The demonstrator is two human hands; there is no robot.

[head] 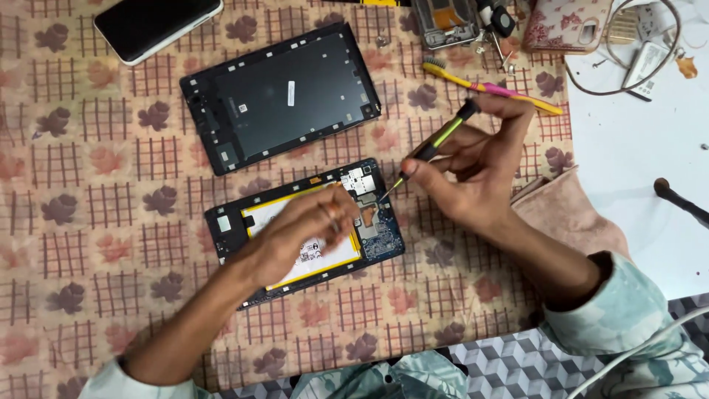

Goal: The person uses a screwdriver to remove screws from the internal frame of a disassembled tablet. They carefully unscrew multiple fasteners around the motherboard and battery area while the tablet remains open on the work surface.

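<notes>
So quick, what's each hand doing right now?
Left hand: open, fingers resting on the opened tablet.
Right hand: closed, holding a screwdriver.

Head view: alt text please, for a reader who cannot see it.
A right hand points a small screwdriver at an opened tablet that the left hand steadies. The tablet's removed back cover lies above on a patterned cloth.

A dark phone screen (156, 24) lies top left. A small white label (291, 92) sits on the black back cover (281, 96) — another, white, on the battery (314, 251).
</notes>
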